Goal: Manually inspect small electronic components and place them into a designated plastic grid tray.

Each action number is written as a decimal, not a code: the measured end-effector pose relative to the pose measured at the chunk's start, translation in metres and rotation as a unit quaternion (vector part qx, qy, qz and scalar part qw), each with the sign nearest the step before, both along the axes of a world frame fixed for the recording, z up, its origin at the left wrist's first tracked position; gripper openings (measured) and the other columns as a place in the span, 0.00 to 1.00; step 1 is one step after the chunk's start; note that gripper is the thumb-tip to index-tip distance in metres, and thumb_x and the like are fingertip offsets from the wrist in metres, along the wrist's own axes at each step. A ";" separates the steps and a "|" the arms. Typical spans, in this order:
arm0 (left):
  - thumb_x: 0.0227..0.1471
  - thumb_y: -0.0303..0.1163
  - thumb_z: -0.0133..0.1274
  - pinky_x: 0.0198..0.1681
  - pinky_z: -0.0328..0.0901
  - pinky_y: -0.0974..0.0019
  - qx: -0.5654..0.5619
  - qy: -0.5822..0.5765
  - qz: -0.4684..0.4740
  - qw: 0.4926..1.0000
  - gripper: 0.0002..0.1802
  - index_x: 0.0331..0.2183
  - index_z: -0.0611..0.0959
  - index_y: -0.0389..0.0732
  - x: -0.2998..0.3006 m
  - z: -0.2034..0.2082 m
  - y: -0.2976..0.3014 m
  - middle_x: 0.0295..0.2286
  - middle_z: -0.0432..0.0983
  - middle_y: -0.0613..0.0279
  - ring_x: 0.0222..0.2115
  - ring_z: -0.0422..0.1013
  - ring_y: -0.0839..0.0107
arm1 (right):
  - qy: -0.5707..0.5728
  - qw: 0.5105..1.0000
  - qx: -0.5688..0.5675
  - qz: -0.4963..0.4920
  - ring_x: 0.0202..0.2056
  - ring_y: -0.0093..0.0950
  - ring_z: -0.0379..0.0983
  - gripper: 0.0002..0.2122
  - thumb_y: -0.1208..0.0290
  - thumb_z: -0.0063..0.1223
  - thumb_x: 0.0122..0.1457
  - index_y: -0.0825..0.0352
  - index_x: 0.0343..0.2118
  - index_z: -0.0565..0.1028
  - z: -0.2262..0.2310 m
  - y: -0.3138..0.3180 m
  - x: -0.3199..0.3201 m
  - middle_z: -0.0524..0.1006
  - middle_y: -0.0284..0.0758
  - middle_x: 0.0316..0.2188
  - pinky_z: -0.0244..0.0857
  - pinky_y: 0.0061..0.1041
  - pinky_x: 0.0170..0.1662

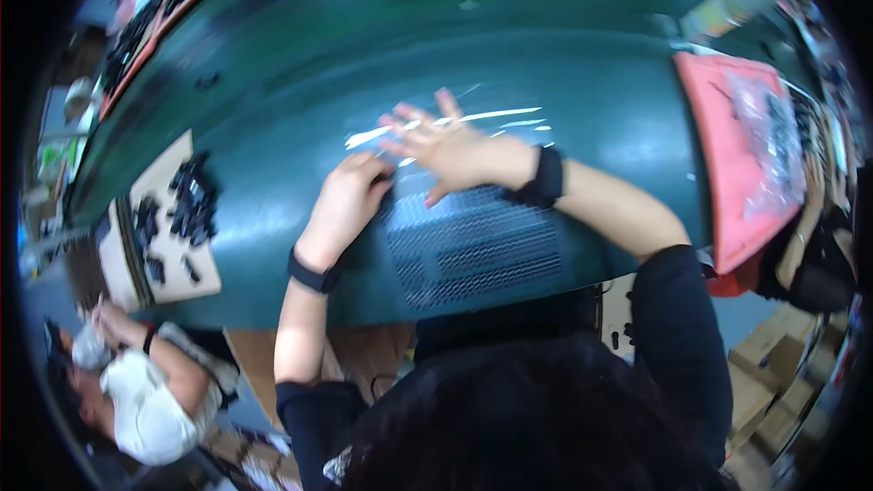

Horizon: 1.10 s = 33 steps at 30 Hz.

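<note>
The clear plastic sheet (455, 123) lies flat on the green counter (582, 82), at its middle, just beyond a tray of small dark parts in rows (473, 241). The tray sits at the near edge of the counter, directly in front of the person. The sheet shows mainly as bright glare streaks; its edges cannot be traced fully.

The right hand (455, 150) rests palm-down on the sheet, fingers spread wide and flat, gripping nothing. The left hand (350, 195) is at the far-left corner of the tray, fingers curled narrow; whether it pinches the sheet's edge or the tray cannot be told. Both wrists carry a dark band.

Risks, judged from this layout:
1. The sheet is thin and slick. Uneven pull from 1 hand could crease it or let it slide off line with the tray.
2. The rows of parts appear loose. A drag of the palm or the sheet across them could knock parts out of position.
3. Glare hides the sheet's border, so misplacement may go unnoticed.

Further out: a cardboard board with loose black parts (177, 209) lies to the left, a pink tray holding a clear bag (741, 164) to the right. A second person in white (145, 400) works at the near left, well apart.
</note>
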<state>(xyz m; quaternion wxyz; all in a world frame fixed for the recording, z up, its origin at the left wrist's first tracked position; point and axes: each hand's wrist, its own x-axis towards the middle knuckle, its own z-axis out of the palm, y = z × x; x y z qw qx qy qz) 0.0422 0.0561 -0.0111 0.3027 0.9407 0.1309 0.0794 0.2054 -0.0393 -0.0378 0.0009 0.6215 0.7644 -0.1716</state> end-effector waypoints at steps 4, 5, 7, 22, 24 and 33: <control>0.34 0.19 0.52 0.31 0.63 0.64 0.014 -0.021 0.022 0.999 0.07 0.24 0.74 0.33 0.003 0.002 -0.006 0.24 0.70 0.54 0.27 0.68 0.57 | 0.015 1.000 0.006 -0.016 0.60 0.35 0.30 0.45 0.50 0.58 0.36 0.59 0.57 0.47 0.001 0.000 0.000 0.38 0.36 0.59 0.24 0.59 0.52; 0.33 0.19 0.53 0.28 0.63 0.66 0.019 -0.036 0.022 0.999 0.07 0.23 0.75 0.33 0.004 0.002 -0.006 0.22 0.70 0.54 0.24 0.68 0.59 | 0.025 1.000 -0.007 -0.011 0.60 0.35 0.29 0.44 0.50 0.57 0.37 0.59 0.57 0.46 0.002 0.000 0.000 0.38 0.36 0.59 0.23 0.59 0.52; 0.33 0.18 0.52 0.29 0.63 0.65 0.011 -0.021 0.032 0.999 0.07 0.23 0.74 0.33 0.005 0.003 -0.007 0.22 0.70 0.54 0.25 0.68 0.58 | 0.031 0.999 -0.016 -0.014 0.60 0.35 0.28 0.44 0.49 0.56 0.38 0.59 0.57 0.46 0.004 -0.001 0.003 0.37 0.36 0.59 0.22 0.59 0.52; 0.32 0.21 0.51 0.27 0.61 0.63 0.225 -0.038 0.045 0.972 0.03 0.18 0.75 0.37 -0.035 0.020 -0.065 0.17 0.66 0.57 0.22 0.65 0.61 | 0.051 0.997 -0.033 0.043 0.60 0.31 0.29 0.43 0.52 0.58 0.38 0.53 0.57 0.45 0.001 -0.008 -0.005 0.39 0.32 0.59 0.20 0.53 0.55; 0.34 0.20 0.51 0.27 0.62 0.65 0.183 -0.058 0.049 0.980 0.02 0.19 0.75 0.37 -0.047 0.027 -0.078 0.18 0.67 0.58 0.23 0.66 0.63 | 0.038 0.998 -0.032 0.033 0.60 0.31 0.29 0.43 0.51 0.57 0.38 0.53 0.57 0.46 0.003 -0.010 -0.004 0.40 0.32 0.59 0.20 0.53 0.55; 0.43 0.22 0.49 0.34 0.63 0.74 -0.177 -0.081 0.290 0.937 0.08 0.31 0.75 0.36 -0.079 0.030 -0.066 0.26 0.71 0.62 0.33 0.68 0.75 | 0.190 0.964 0.160 -0.091 0.58 0.35 0.40 0.34 0.55 0.55 0.44 0.57 0.54 0.54 0.020 -0.055 0.019 0.49 0.40 0.57 0.32 0.41 0.58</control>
